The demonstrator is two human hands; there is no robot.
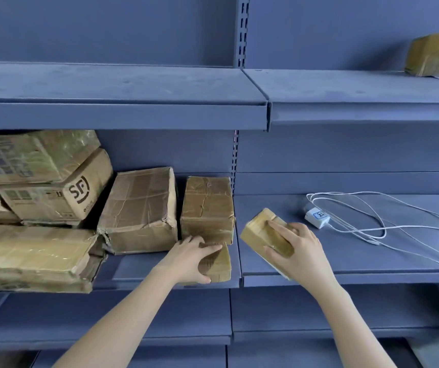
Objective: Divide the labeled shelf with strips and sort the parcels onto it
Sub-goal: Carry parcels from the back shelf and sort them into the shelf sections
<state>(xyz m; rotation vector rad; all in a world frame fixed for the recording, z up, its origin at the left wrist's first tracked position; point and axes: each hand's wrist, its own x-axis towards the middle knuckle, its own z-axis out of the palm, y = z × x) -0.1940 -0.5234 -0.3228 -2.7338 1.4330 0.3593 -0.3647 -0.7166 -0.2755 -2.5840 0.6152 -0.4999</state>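
Observation:
My left hand (190, 257) grips a small taped cardboard parcel (219, 266) at the front edge of the left middle shelf (144, 272). My right hand (296, 249) grips another small brown parcel (259, 229), tilted, just above the right middle shelf (372, 261) near its left end. Behind my left hand stand a medium taped box (207, 208) and a crumpled box (140, 208). Further left is a pile of parcels, one marked SF (56, 195), and a long flat one (31, 256) in front.
A white charger (318, 216) with a looped white cable (388, 221) lies on the right middle shelf. One taped parcel (436, 53) sits on the upper right shelf. A slotted upright (235, 158) divides the two bays. Lower shelves run below.

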